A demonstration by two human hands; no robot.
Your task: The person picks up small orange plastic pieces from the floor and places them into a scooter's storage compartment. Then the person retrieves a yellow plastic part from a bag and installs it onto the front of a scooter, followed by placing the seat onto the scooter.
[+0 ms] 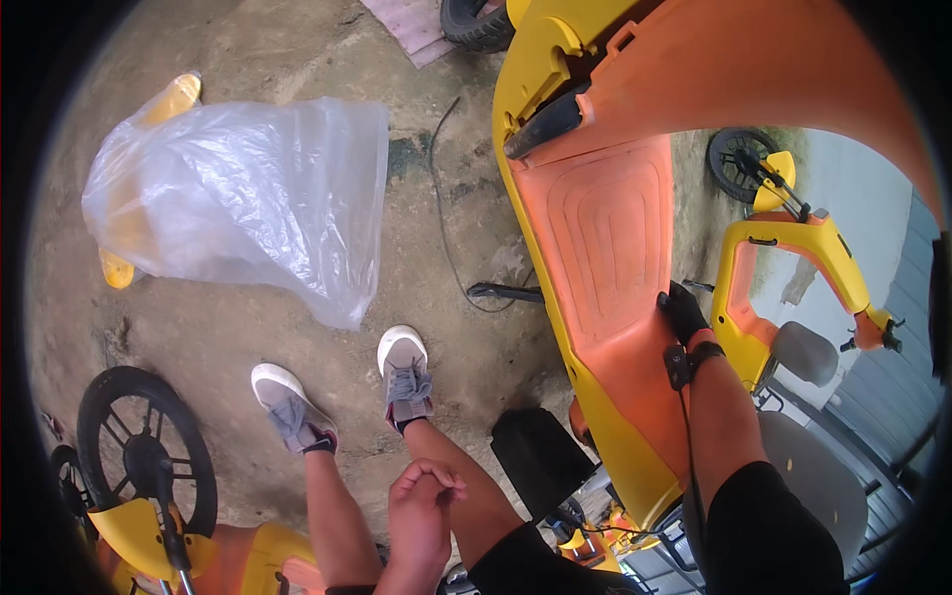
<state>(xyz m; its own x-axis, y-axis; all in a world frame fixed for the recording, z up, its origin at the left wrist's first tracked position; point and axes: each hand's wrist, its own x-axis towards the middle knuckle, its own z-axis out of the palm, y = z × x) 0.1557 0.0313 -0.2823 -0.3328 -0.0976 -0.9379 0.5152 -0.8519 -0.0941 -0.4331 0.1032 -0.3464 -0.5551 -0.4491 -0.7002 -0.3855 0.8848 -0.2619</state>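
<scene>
Currently the orange-yellow scooter (605, 238) is standing toward the ground's (297, 59) right edge, its long axis pointing front-first farward; the gloved right hand (683, 312) is touching it, grip unclear; the left hand (420, 501) is curling loosely.

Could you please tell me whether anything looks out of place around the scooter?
Two things look somewhat untidy: a crumpled plastic bag lies on the bare ground with yellow ends showing at its left, and a thin dark cord trails beside the scooter. No clear damage shows.
</scene>
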